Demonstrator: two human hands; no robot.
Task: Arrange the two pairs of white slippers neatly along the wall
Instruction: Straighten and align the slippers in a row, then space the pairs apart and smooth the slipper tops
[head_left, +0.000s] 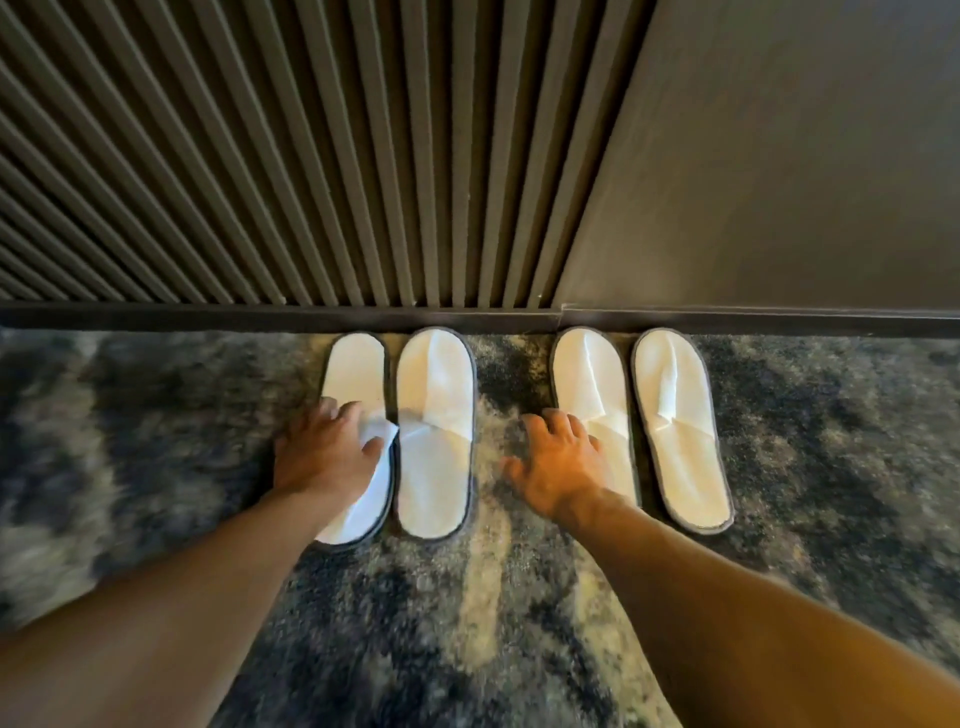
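Two pairs of flat white slippers with dark edging lie on the carpet, toes against the dark baseboard (260, 317). The left pair is the far-left slipper (354, 374) and its mate (435, 431), side by side. The right pair is an inner slipper (587, 374) and the far-right slipper (680, 431). My left hand (324, 452) lies across the middle of the far-left slipper, fingers curled over its strap. My right hand (558, 467) rests with spread fingers on the left edge of the right pair's inner slipper, covering its heel half.
A ribbed dark slatted wall (260, 156) rises behind the left pair, and a smooth dark panel (779, 156) behind the right pair. A mottled blue-grey and cream carpet (493, 597) covers the floor, with a strip of it between the two pairs.
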